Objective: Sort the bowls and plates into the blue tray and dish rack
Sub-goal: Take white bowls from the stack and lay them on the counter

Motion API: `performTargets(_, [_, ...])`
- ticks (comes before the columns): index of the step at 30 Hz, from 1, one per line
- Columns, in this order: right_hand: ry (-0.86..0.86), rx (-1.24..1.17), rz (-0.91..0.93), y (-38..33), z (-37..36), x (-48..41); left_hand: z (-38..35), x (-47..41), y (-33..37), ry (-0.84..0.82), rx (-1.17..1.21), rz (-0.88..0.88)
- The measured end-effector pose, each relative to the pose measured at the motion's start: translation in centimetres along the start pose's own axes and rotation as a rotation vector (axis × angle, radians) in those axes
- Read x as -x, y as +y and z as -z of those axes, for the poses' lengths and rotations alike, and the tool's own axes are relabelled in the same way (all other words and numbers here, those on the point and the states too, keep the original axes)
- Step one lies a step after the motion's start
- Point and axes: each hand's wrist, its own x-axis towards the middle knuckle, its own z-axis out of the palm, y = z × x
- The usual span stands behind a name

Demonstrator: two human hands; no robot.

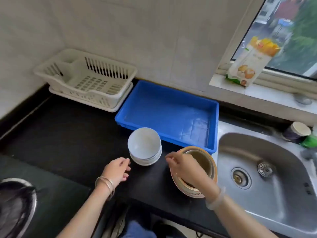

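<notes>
A stack of white bowls (145, 146) sits on the black counter in front of the blue tray (171, 107), which holds nothing. The white dish rack (85, 78) stands at the back left, also holding nothing. A stack of beige plates with a bowl on top (202, 162) rests beside the sink. My left hand (117, 170) hovers just left of the white bowls, fingers apart, holding nothing. My right hand (185, 166) lies over the left side of the beige stack, fingers loosely curled; whether it grips the rim cannot be told.
A steel sink (267, 177) lies to the right. A cup (297, 133) and a green bottle stand behind it. A food packet (248, 66) leans on the window sill. A gas burner (15, 203) sits at the lower left.
</notes>
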Motion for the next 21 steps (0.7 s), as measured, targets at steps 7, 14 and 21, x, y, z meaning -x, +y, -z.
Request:
performTargets(7, [0.206, 0.117, -0.048, -3.4, 0.2, -7.2, -0.6, -2.1, 2.8, 0.093, 0.066, -0.149])
performTargets(14, [0.197, 0.314, 0.004, -4.3, -0.3, -9.1, -1.5, -2.5, 2.4, 0.13, 0.129, -0.111])
performTargets(21, [0.165, 0.204, 0.01, -3.8, 0.8, -9.9, -2.2, -2.7, 2.0, 0.179, 0.223, -0.064])
